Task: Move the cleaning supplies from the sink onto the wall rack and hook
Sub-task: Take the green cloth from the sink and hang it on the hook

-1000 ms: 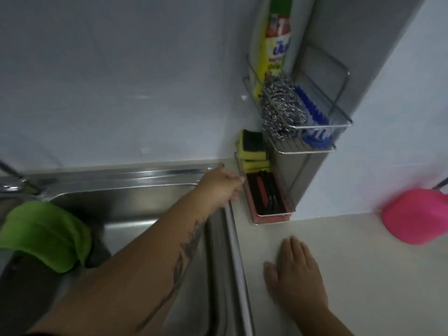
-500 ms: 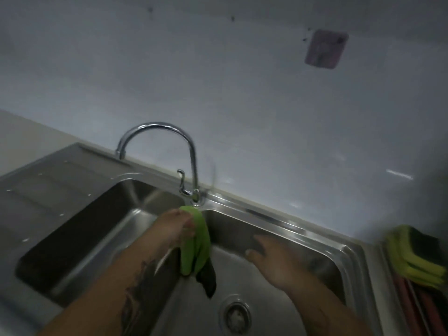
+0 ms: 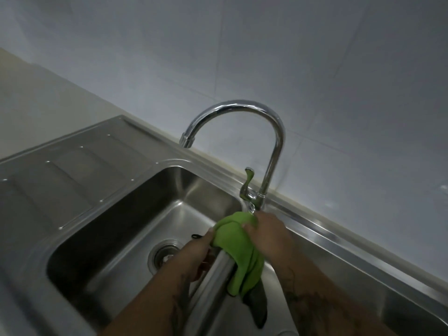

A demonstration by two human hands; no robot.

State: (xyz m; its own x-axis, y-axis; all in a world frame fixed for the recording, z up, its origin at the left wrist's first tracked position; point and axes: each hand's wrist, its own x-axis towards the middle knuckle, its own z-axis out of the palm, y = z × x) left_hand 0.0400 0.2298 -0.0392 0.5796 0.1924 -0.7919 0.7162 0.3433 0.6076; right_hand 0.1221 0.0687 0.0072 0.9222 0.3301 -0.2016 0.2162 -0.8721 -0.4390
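Just below the faucet (image 3: 264, 146) base, both my hands clamp the green cloth (image 3: 238, 253) draped over the sink (image 3: 109, 214) divider: left hand (image 3: 194, 253) pinching its near edge, right hand (image 3: 269, 236) on top. Its length hangs down toward me; the right is nearer the bulk.

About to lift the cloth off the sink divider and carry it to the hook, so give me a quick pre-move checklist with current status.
1. Left hand on green cloth: ok, fingers touch its left edge.
2. Right hand grip on cloth: ok, closed over its top.
3. Cloth free of divider: not ok, it drapes over it.
4. Cloth clear of faucet: cannot tell, its top sits right at the base.
5. Hook in sight: not ok, out of frame.
6. Left basin free of other supplies: cannot tell, a small dark thing shows near the left hand.
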